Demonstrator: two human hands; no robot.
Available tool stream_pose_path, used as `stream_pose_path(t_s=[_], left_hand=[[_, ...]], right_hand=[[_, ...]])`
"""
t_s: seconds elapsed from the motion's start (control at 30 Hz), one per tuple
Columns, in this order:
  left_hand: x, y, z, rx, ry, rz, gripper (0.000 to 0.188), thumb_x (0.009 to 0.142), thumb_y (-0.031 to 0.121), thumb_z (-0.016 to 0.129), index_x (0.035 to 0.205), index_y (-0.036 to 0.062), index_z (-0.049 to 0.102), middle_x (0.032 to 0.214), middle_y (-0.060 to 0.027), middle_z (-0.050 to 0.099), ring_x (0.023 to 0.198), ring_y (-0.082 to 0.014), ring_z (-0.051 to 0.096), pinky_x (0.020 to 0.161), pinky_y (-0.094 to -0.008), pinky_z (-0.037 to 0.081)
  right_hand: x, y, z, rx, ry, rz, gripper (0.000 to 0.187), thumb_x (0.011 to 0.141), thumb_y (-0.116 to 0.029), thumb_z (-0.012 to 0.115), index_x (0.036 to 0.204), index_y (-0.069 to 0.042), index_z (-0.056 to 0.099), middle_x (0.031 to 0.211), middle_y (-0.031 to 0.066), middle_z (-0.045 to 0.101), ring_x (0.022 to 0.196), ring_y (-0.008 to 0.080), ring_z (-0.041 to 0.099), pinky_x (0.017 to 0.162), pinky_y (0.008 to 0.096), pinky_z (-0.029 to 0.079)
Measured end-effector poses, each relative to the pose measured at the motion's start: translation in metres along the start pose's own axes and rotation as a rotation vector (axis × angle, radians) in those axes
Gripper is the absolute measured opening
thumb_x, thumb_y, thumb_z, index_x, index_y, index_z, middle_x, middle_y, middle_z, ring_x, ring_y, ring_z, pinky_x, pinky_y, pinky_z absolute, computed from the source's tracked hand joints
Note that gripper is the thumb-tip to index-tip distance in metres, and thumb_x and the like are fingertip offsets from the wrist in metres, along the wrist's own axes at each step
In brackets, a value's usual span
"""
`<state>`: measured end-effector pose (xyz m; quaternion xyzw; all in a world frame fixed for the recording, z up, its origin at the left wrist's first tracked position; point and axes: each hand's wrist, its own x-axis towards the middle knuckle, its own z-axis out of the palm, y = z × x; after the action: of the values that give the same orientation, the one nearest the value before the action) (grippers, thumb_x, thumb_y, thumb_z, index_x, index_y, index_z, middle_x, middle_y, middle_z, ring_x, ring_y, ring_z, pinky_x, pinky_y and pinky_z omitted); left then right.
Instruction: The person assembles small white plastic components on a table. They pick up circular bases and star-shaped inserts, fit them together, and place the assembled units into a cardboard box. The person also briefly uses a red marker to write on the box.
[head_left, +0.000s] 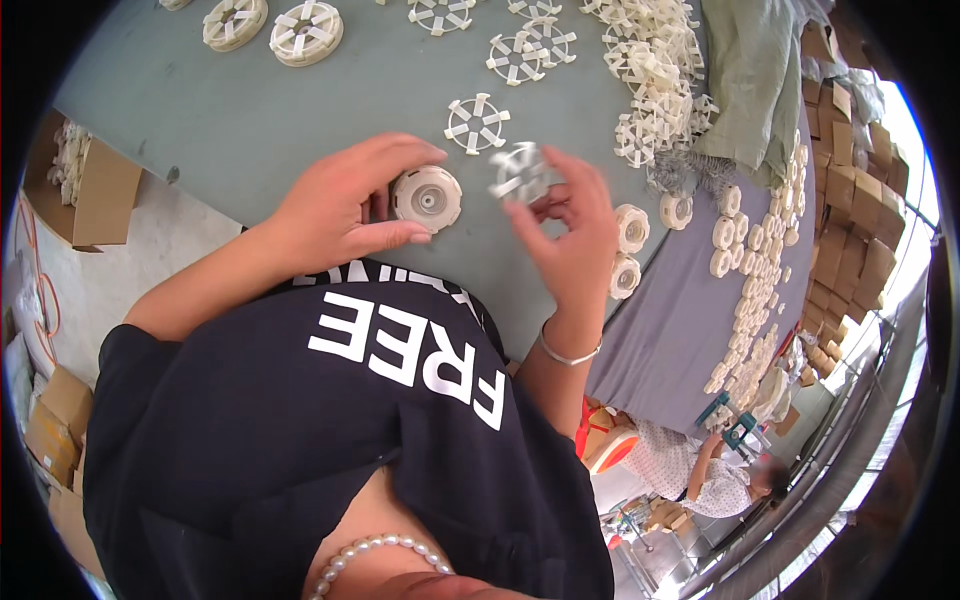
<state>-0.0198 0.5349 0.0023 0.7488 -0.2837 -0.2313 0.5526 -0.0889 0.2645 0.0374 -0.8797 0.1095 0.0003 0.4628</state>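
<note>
1. I see the left hand (345,200) with its fingers around a round cream housing (430,200) at the near side of the worktop (330,105).
2. The right hand (572,222), just right of it, pinches a blurred white spoked ring (520,174) between its fingers.
3. Farther off I see a loose ring (477,124); far right, a heap of rings (655,75).

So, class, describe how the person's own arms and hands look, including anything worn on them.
The left hand and right hand are ungloved. Both forearms are bare below the short sleeves of a plain-weave-looking black top. A thin, silvery bangle circles the right wrist; none shows on the left.
</note>
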Motion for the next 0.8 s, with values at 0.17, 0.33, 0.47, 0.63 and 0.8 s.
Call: stream_pose_path(t_s=[0.17, 0.33, 0.47, 0.63, 0.8], left_hand=[[-0.007, 0.006, -0.001, -0.060, 0.037, -0.093, 0.055, 0.091, 0.017, 0.080, 0.143, 0.0118, 0.062, 0.130, -0.0080, 0.063, 0.079, -0.0157, 0.063, 0.072, -0.0294, 0.055], [-0.005, -0.001, -0.003, -0.086, 0.015, -0.059, 0.059, 0.090, 0.004, 0.074, 0.147, 0.0118, 0.061, 0.138, -0.0096, 0.061, 0.080, -0.0152, 0.061, 0.074, -0.0293, 0.054], [-0.002, -0.012, 0.002, -0.040, 0.032, 0.059, 0.064, 0.087, 0.000, 0.072, 0.148, 0.0132, 0.060, 0.143, -0.0110, 0.059, 0.086, -0.0166, 0.062, 0.075, -0.0285, 0.054], [0.000, 0.011, -0.004, 0.002, -0.086, -0.101, 0.068, 0.084, 0.000, 0.074, 0.149, 0.0133, 0.059, 0.145, -0.0109, 0.058, 0.105, -0.0171, 0.064, 0.073, -0.0272, 0.055], [-0.010, -0.027, -0.061, 0.289, 0.373, -0.089, 0.065, 0.084, 0.004, 0.081, 0.146, 0.0084, 0.060, 0.141, -0.0085, 0.062, 0.077, -0.0095, 0.059, 0.066, -0.0240, 0.050]], right_hand=[[-0.004, -0.030, 0.026, -0.117, -0.264, -0.324, 0.053, 0.077, -0.008, 0.087, 0.127, -0.006, 0.070, 0.127, 0.0096, 0.067, 0.102, 0.0271, 0.071, 0.082, 0.0359, 0.061], [-0.002, -0.030, 0.033, -0.125, -0.305, -0.333, 0.053, 0.076, -0.010, 0.087, 0.126, -0.007, 0.070, 0.127, 0.0097, 0.067, 0.105, 0.0318, 0.070, 0.088, 0.0395, 0.059], [0.001, -0.020, 0.039, -0.084, -0.312, -0.304, 0.053, 0.078, -0.011, 0.086, 0.128, -0.008, 0.070, 0.126, 0.0098, 0.066, 0.104, 0.0310, 0.070, 0.087, 0.0402, 0.059], [-0.015, -0.027, 0.039, -0.237, -0.228, -0.273, 0.055, 0.080, -0.017, 0.087, 0.131, -0.009, 0.069, 0.125, 0.0092, 0.067, 0.103, 0.0280, 0.069, 0.086, 0.0400, 0.058], [-0.077, 0.017, -0.027, -0.533, 0.371, 0.018, 0.053, 0.083, -0.025, 0.089, 0.130, -0.006, 0.071, 0.123, 0.0095, 0.068, 0.093, 0.0230, 0.071, 0.072, 0.0362, 0.058]])
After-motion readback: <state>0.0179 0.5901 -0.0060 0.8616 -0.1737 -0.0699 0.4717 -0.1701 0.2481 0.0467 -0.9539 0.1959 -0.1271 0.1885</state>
